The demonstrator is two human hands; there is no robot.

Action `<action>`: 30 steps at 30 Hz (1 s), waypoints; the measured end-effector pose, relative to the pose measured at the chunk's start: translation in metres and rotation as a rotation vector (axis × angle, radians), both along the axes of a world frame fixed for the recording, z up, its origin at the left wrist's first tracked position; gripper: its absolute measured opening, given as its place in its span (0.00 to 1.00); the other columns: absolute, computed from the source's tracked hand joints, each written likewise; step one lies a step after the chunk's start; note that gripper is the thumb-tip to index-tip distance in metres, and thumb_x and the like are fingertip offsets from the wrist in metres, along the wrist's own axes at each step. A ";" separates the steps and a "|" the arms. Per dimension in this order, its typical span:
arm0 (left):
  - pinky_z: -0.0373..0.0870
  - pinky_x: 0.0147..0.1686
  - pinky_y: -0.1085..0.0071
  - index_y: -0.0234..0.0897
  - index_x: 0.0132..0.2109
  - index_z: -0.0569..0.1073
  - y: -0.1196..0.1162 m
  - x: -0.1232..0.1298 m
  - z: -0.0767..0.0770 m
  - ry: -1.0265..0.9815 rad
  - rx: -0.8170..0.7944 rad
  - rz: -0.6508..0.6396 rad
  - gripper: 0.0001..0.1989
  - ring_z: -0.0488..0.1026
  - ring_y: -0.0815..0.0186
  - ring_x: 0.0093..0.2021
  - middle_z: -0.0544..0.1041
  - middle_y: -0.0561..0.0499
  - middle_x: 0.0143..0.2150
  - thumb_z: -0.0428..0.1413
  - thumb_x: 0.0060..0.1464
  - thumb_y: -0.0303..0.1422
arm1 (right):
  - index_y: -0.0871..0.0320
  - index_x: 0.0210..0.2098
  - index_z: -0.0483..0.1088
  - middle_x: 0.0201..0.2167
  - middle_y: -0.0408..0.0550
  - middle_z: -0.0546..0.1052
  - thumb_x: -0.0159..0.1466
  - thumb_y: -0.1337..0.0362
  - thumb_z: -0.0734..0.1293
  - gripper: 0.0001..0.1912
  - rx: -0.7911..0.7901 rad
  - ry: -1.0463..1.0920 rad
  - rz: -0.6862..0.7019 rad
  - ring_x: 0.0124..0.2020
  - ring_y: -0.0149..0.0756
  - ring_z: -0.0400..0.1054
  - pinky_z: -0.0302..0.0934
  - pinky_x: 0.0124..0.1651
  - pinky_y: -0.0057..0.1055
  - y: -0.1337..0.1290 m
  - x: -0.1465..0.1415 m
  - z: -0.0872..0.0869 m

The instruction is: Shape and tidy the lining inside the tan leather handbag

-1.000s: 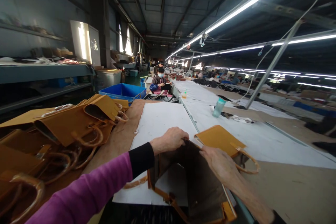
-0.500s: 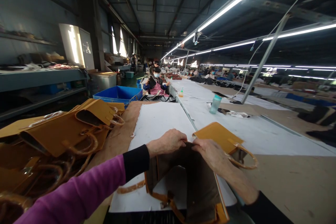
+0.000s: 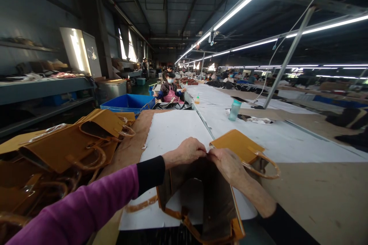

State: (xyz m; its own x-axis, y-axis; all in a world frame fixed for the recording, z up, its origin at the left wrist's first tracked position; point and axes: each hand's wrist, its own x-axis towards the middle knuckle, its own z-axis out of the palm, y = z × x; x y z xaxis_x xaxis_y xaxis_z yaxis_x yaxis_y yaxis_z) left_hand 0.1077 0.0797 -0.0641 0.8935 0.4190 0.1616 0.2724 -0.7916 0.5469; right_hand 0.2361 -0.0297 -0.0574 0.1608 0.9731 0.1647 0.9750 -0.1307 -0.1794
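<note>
Mustard-tan leather-look outside and brown inside, one gaping handbag [image 3: 212,195] is at the near edge of the white-covered surface [image 3: 178,126]. Backs upward, the left hand [image 3: 186,151] and right hand [image 3: 228,166] meet at its far rim — each grip pinching the material at the fingertips. One tan handled bag [image 3: 238,143] lies just beyond the right hand. Dark marks on the pale upright cabinet [image 3: 92,53] are too small to read.

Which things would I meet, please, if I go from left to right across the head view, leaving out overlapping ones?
White cabinet → blue plastic bin → left hand → right hand → slanted metal pole → dark fabric.
</note>
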 end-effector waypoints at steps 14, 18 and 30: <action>0.63 0.35 0.73 0.36 0.46 0.72 -0.006 -0.037 0.021 0.110 -0.026 0.070 0.19 0.70 0.63 0.37 0.75 0.49 0.41 0.54 0.48 0.39 | 0.54 0.32 0.71 0.31 0.48 0.76 0.62 0.61 0.57 0.12 -0.090 -0.080 0.002 0.37 0.37 0.68 0.49 0.33 0.28 0.005 -0.007 0.005; 0.63 0.36 0.71 0.38 0.49 0.69 -0.028 -0.092 0.016 0.077 -0.062 0.265 0.30 0.69 0.59 0.40 0.73 0.48 0.44 0.61 0.37 0.44 | 0.54 0.29 0.70 0.28 0.45 0.74 0.61 0.60 0.58 0.11 -0.097 -0.062 0.022 0.34 0.35 0.67 0.48 0.32 0.27 0.006 -0.001 0.003; 0.53 0.24 0.77 0.31 0.34 0.73 -0.033 -0.123 -0.034 -0.234 -0.416 0.380 0.10 0.58 0.73 0.25 0.64 0.58 0.23 0.56 0.43 0.33 | 0.52 0.33 0.71 0.29 0.43 0.75 0.61 0.59 0.57 0.11 -0.097 0.003 0.235 0.34 0.33 0.66 0.51 0.35 0.26 0.032 -0.026 0.009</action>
State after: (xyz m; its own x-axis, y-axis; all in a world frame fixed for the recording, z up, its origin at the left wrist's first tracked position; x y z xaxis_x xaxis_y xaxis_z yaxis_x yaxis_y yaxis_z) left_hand -0.0154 0.0468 -0.0978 0.6298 0.7716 0.0896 0.3292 -0.3696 0.8689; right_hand 0.2101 0.0022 -0.0483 -0.0711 0.9951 0.0689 0.9801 0.0825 -0.1805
